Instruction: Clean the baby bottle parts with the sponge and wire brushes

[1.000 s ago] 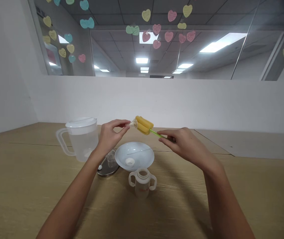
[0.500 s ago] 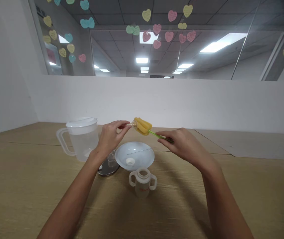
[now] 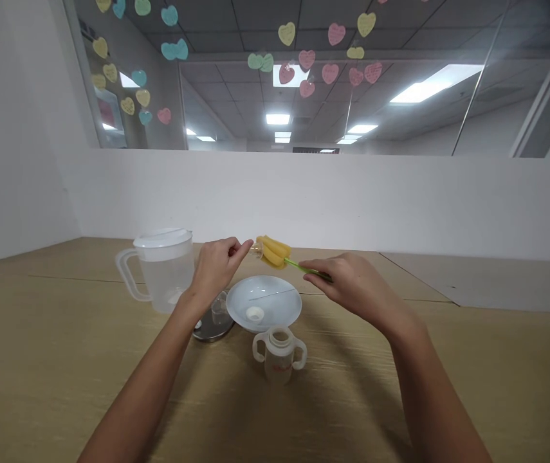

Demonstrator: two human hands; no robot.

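Above the bowl, holding a clear teat in the left hand, with the grip clamped on its narrow end, presumably to leave the wide mouth open to the yellow sponge. Over the bowl's right side, holding the sponge's green handle in the right hand, with the grip closed around it, probably to keep the soft head lined up with the teat. Hard to tell how far the sponge reaches inside.

In the bowl, a white ring and a thin rod, perhaps put there to keep small pieces together. Just in front of the bowl, an upright, open, two-handled cup. Left of the bowl, a metal tray bearing a clear cap; farther left, a lidded jug, apparently set aside to leave the middle to both hands.

Under the bowl, a wood-toned counter, softly shadowed. Behind the bowl, a white wall; higher, a window dotted with heart-shaped notes, with lit ceiling panels showing there.
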